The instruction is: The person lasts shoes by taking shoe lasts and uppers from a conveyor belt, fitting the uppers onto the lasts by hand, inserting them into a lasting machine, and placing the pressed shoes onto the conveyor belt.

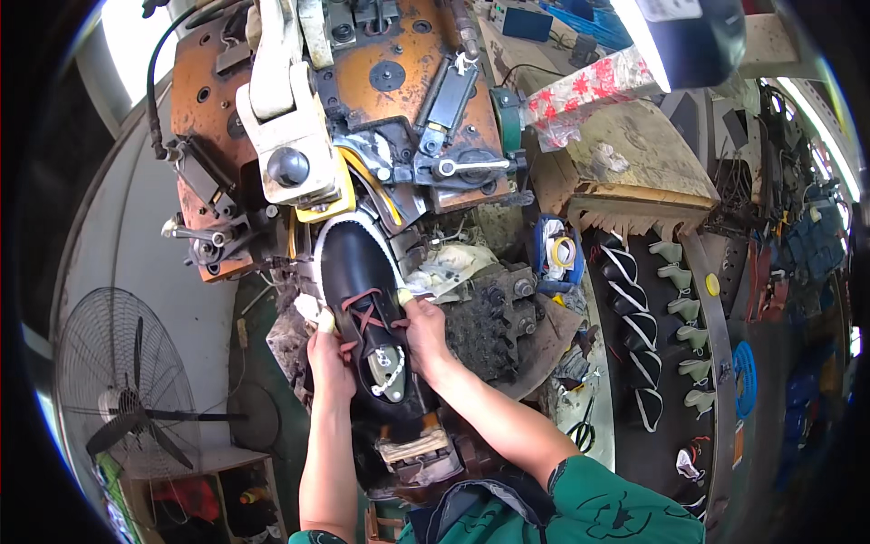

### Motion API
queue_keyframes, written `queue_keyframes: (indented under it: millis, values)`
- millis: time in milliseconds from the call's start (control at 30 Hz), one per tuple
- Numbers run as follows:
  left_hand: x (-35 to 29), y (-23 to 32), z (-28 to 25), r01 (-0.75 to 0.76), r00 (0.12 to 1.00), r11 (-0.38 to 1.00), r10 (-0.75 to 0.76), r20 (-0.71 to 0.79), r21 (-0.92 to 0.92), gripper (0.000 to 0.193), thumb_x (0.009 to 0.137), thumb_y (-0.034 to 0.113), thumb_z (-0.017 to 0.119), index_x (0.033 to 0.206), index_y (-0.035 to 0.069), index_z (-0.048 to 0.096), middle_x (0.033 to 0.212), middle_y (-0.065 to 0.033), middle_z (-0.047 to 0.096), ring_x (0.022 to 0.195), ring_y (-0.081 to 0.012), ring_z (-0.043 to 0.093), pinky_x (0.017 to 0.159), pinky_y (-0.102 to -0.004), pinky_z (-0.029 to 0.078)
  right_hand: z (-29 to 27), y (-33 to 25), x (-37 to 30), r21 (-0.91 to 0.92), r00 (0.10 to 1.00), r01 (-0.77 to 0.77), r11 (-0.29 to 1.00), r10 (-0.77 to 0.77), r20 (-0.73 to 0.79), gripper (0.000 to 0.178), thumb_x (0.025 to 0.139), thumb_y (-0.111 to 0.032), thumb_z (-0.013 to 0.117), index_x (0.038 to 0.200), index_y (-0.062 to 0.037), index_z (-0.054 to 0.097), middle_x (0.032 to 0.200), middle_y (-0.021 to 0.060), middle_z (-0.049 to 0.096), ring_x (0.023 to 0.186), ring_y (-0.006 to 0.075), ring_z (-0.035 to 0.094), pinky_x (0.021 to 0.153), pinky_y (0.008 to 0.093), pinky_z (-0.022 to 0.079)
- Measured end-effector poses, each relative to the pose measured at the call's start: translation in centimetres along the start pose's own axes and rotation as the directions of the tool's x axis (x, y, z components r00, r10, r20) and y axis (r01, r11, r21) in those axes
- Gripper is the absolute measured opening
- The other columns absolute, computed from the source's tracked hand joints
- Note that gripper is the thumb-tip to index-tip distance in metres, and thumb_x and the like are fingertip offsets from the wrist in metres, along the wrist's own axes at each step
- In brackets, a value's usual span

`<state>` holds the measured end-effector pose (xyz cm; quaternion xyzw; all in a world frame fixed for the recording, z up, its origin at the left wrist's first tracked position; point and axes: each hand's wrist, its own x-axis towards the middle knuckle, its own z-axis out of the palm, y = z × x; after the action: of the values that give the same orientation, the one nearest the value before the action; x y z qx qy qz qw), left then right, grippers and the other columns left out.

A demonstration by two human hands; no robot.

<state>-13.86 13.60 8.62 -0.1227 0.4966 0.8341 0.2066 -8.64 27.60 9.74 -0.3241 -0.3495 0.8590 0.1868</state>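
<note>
A black shoe upper with a white edge and reddish-brown laces sits over a shoe last, its toe pointing away from me. The toe is right at the yellow-edged clamp of a large orange machine; whether they touch I cannot tell. My left hand grips the shoe's left side near the laces. On the opposite side, my right hand holds it too, thumb along the edge. Pale coverings show on some fingertips. A white string lies over the heel end of the last.
To the right, a belt carries several dark shoe pieces and pale green lasts. A wooden board juts out above it. Scissors lie near a blue basket. A caged fan stands left.
</note>
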Motion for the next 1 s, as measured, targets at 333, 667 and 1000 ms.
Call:
queue_keyframes:
  millis: [333, 667, 1000]
  values:
    - [3.8, -0.5, -0.8, -0.056, 0.994, 0.998, 0.057, 0.095, -0.010, 0.025, 0.094, 0.020, 0.059, 0.108, 0.000, 0.062, 0.090, -0.0051, 0.067, 0.071, -0.0109, 0.066, 0.057, -0.0198, 0.053, 1.7, 1.3, 0.1, 0.068, 0.994, 0.055, 0.996, -0.048, -0.099, 0.023, 0.095, -0.019, 0.056, 0.084, 0.0004, 0.057, 0.079, 0.0080, 0.063, 0.062, 0.0147, 0.061, 0.057, 0.0285, 0.054]
    - [1.4, -0.6, 2.5, 0.002, 1.000, 0.996, -0.002, -0.003, -0.090, 0.030, 0.095, 0.024, 0.055, 0.106, -0.003, 0.060, 0.091, -0.0092, 0.066, 0.075, -0.0156, 0.066, 0.066, -0.0289, 0.055, -0.5, 1.8, 1.5, 0.050, 0.994, 0.095, 0.994, -0.092, -0.061, 0.017, 0.093, -0.013, 0.055, 0.089, 0.0028, 0.060, 0.080, 0.0079, 0.065, 0.063, 0.0126, 0.062, 0.058, 0.0254, 0.054]
    - [2.4, -2.2, -0.6, -0.007, 1.000, 1.000, 0.008, 0.023, -0.018, 0.023, 0.098, 0.010, 0.044, 0.113, -0.001, 0.057, 0.096, -0.0076, 0.065, 0.077, -0.0149, 0.064, 0.068, -0.0286, 0.053, -2.4, 2.2, 0.9, -0.073, 0.996, 0.081, 0.994, -0.083, -0.028, 0.022, 0.097, -0.018, 0.052, 0.090, 0.0018, 0.059, 0.081, 0.0064, 0.064, 0.064, 0.0115, 0.060, 0.056, 0.0249, 0.053]
